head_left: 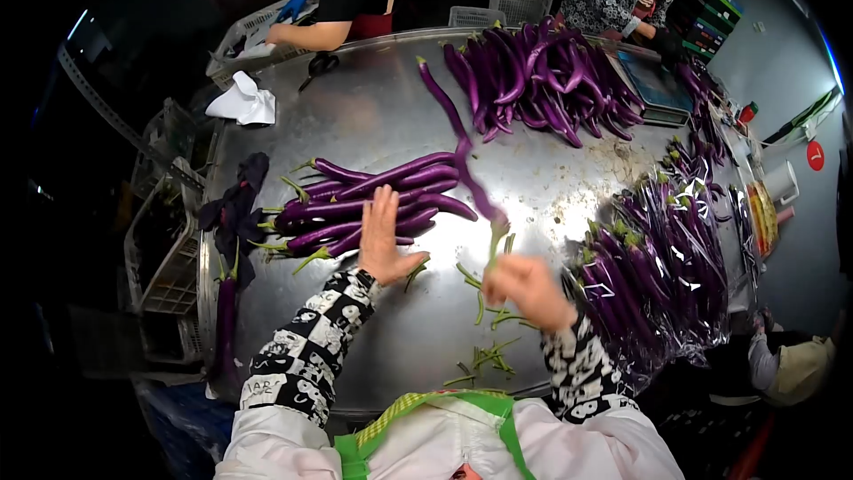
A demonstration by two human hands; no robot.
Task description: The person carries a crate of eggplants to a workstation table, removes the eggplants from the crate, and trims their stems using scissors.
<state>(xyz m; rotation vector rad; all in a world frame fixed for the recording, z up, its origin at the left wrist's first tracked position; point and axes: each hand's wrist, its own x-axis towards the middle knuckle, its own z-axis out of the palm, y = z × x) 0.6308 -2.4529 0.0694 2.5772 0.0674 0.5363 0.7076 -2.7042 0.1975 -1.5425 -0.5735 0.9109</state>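
Flat and with its fingers spread, my left hand (382, 238) rests on the near side of a row of purple eggplants (333, 212) lying on the metal table (329, 133). My right hand (528, 290) is closed round the green stem end of a long eggplant (462, 149), which stretches away across the table past the tips of the row. That stem end is slightly blurred. Cut green stems (493, 357) lie scattered around and below my right hand.
A big eggplant pile (542, 76) lies at the back, bagged eggplants (657, 267) at the right. Dark gloves (238, 204), one eggplant (227, 320) and white paper (243, 101) are at the left. Scissors (318, 68) and a blue scale (656, 84) sit farther back. Two co-workers stand beyond.
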